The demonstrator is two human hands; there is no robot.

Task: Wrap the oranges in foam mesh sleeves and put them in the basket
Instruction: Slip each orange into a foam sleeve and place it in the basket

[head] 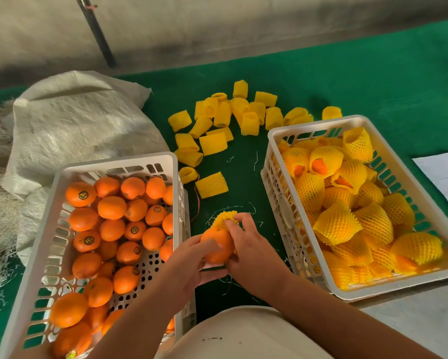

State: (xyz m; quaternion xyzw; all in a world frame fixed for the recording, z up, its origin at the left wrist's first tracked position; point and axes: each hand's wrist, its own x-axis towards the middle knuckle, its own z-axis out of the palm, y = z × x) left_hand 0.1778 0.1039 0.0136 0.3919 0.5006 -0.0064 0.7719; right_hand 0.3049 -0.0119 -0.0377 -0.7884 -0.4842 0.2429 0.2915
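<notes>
My left hand (189, 265) grips a bare orange (217, 242) between the two baskets, low in the middle of the view. My right hand (251, 244) pinches a bunched yellow foam mesh sleeve (224, 217) against the orange's far side. The left white basket (54, 193) holds several bare oranges (111, 207). In the right white basket (274, 141) lie several oranges wrapped in yellow sleeves (336, 224). Several loose flat sleeves (212, 143) are scattered on the green mat beyond my hands.
A pale woven sack (75, 117) lies at the back left beside frayed fibre. A sheet of paper (443, 174) rests at the right edge. A dark pole (96, 29) leans on the far wall. The green mat (373, 81) stretches behind the baskets.
</notes>
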